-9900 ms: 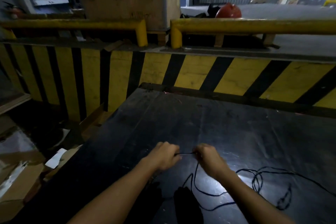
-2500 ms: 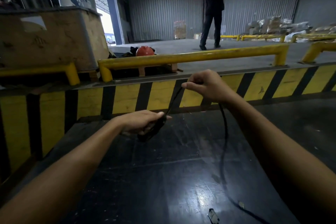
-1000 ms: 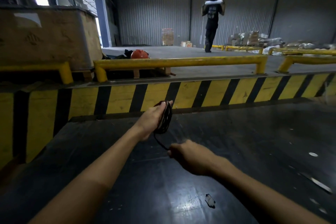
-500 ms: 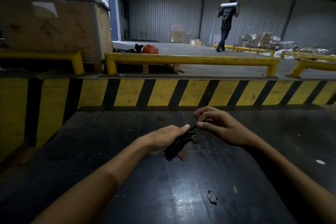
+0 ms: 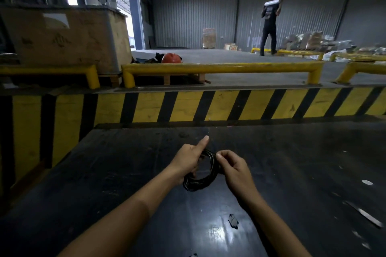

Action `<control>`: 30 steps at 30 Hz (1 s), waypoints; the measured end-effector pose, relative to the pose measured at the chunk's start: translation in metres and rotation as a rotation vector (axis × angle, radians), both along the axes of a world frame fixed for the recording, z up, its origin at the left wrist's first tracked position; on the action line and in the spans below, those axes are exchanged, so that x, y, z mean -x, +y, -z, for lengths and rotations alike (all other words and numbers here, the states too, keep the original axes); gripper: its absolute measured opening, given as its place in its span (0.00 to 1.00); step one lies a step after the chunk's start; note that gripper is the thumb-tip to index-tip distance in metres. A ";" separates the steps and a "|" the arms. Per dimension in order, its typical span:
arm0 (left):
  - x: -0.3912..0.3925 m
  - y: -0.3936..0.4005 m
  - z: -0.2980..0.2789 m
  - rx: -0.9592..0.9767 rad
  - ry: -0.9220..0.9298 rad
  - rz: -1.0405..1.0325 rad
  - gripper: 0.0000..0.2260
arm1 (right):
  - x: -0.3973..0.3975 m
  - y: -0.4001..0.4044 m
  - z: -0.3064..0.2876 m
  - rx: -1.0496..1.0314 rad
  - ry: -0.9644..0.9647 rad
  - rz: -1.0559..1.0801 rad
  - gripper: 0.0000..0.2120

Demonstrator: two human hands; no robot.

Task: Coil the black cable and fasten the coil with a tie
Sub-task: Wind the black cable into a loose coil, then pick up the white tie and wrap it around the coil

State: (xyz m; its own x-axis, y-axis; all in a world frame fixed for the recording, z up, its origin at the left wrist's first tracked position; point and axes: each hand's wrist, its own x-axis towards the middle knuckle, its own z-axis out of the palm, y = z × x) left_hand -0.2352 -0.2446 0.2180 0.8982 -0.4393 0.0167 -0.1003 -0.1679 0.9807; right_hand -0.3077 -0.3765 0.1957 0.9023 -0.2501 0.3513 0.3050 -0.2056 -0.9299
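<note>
Head view shows a dark, glossy desk (image 5: 292, 173) in a dim warehouse, with a yellow-and-black striped barrier (image 5: 229, 106) beyond it, a yellow rail (image 5: 219, 68), a wooden crate (image 5: 69, 35) at left and a person (image 5: 269, 27) far off by the corrugated wall. Above the desk, the left hand (image 5: 189, 162) grips the black cable (image 5: 200, 175), wound into a coil, with its index finger stretched out straight. The right hand (image 5: 234, 170) pinches the coil's right side, fingers pressed together. Any tie is too dark to make out. Both forearms are cut off by the bottom edge.
</note>
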 end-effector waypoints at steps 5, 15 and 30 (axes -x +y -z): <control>0.013 -0.011 0.024 -0.042 -0.083 -0.278 0.25 | 0.021 0.006 0.023 0.359 -0.067 0.066 0.11; 0.041 0.019 0.091 -0.386 -0.197 -0.315 0.25 | 0.021 0.026 0.086 0.516 0.090 -0.145 0.08; 0.028 0.117 0.167 -0.626 0.061 -0.240 0.07 | -0.005 0.035 0.268 0.718 0.800 -0.194 0.15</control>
State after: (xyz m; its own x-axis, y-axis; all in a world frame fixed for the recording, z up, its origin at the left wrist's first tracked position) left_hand -0.2628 -0.1274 0.0508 0.9635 -0.1376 -0.2297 0.0629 -0.7176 0.6936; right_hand -0.3031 -0.3411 -0.0721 0.9364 -0.0504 -0.3473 -0.2488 -0.7932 -0.5558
